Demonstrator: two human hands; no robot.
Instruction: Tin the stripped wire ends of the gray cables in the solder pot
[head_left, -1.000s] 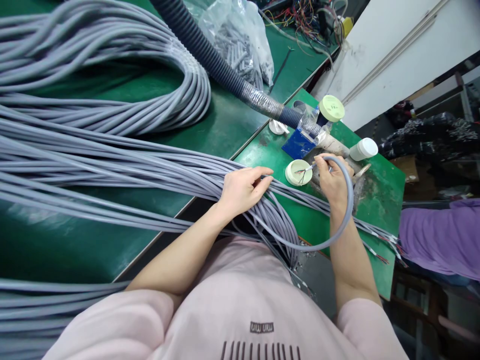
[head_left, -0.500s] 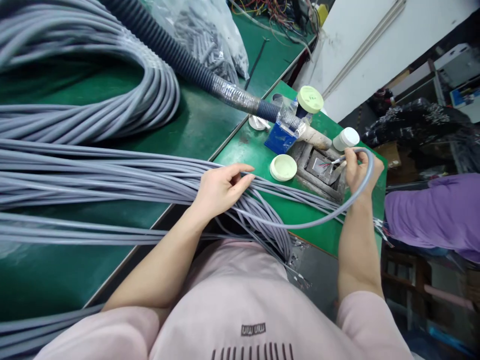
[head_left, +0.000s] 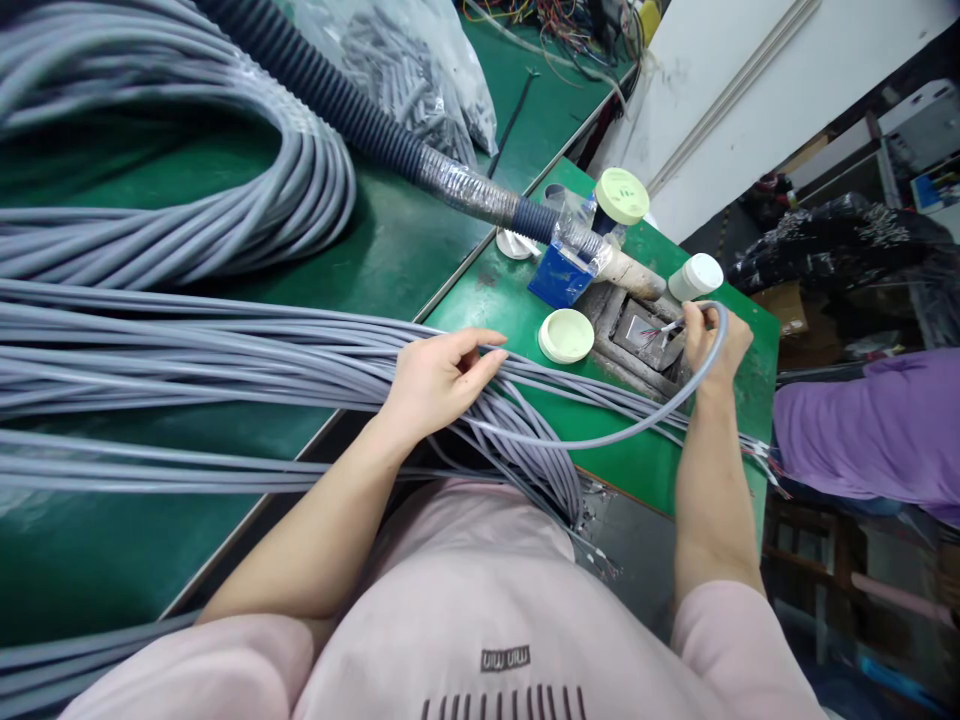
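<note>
My right hand (head_left: 718, 343) pinches a grey cable (head_left: 646, 432) near its stripped end. Thin coloured wires (head_left: 654, 334) fan out from that end, over the shiny surface of a square solder pot (head_left: 637, 372); whether they touch it I cannot tell. From the hand, the cable loops back toward the bundle. My left hand (head_left: 439, 385) rests on the bundle of grey cables (head_left: 322, 355), thumb and forefinger stretched out and apart; its other fingers are partly hidden. A shallow cream tub (head_left: 567, 336) sits left of the pot.
A corrugated hose (head_left: 469, 190) reaches the pot past a blue block (head_left: 559, 275). Beyond stand a white lidded jar (head_left: 697, 275) and a yellow-lidded jar (head_left: 622, 197). Coiled cables (head_left: 300, 190) lie at upper left. A person in a purple sleeve (head_left: 870, 425) is at the right.
My right hand has shifted slightly left and down with the cable, and the wire ends have moved a little over the pot. My left hand stays on the bundle.
</note>
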